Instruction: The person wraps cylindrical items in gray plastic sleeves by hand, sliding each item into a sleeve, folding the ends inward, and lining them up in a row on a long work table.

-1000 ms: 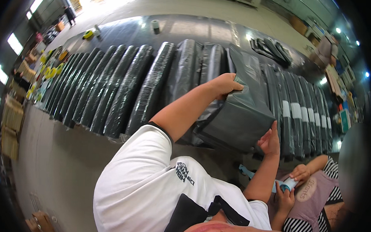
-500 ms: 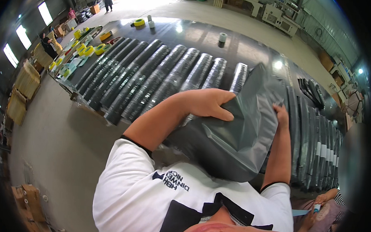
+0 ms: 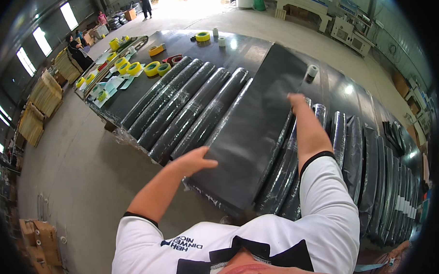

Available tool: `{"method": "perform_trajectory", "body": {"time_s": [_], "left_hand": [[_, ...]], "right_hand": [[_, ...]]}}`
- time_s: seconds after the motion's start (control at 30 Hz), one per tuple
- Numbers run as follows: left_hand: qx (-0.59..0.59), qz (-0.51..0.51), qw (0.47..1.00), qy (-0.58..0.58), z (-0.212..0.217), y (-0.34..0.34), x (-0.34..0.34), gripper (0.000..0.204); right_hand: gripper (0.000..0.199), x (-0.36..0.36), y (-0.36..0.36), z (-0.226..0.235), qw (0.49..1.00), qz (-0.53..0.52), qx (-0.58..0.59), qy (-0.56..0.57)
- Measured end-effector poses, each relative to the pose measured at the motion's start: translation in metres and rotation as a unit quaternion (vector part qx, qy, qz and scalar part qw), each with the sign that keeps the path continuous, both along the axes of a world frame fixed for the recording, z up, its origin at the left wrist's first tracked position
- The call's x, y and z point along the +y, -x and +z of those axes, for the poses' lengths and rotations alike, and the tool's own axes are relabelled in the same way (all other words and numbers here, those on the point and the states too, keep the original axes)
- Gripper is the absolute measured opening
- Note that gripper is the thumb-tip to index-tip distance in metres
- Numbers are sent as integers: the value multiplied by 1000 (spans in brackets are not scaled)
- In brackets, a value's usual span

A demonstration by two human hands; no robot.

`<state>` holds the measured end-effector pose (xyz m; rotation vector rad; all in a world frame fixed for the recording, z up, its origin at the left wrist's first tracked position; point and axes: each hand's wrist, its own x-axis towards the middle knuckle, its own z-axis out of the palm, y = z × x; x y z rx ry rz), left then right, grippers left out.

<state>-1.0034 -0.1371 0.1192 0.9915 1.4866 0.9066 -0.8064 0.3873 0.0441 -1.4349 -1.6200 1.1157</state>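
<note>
A wide flat piece of dark grey plastic film [image 3: 248, 143] lies slantwise across a row of film-wrapped rolls [image 3: 191, 107], hiding the ones beneath it. My left hand [image 3: 194, 161] is at its near left edge, thumb and fingers spread, with nothing gripped. Farther away, on the opposite long edge, my right hand [image 3: 298, 102] has its fingers closed at the film's border; the fingertips are small and partly hidden. More shiny wrapped rolls [image 3: 339, 131] stick out to the right of my right forearm.
Yellow tape rolls [image 3: 134, 68] and papers crowd the dark table's [image 3: 251, 51] far left. A small white roll [image 3: 312, 70] stands beyond the film. Several flatter dark bundles [image 3: 387, 176] line the right side. Another person's hand [image 3: 399, 252] shows at lower right.
The crumpled film that was held up near my chest now lies flat over the rolls. My left hand has moved nearer and left; my right hand has reached away and left. The view has shifted.
</note>
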Motion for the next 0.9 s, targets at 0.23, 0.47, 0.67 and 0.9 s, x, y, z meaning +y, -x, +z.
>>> {"method": "perform_trajectory", "body": {"time_s": [0.23, 0.47, 0.67, 0.9], "left_hand": [[90, 122, 988, 11, -39, -5, -23, 80], [551, -30, 805, -218, -13, -37, -37, 72], [515, -202, 787, -274, -41, -24, -26, 58], [491, -229, 808, -231, -23, -30, -44, 63]], "right_hand": [[74, -142, 20, -6, 955, 110, -207, -184], [62, -210, -209, 23, 896, -19, -314, -312], [71, -293, -346, -8, 880, -111, -462, -4], [98, -283, -293, -3, 944, -51, -327, 16]]}}
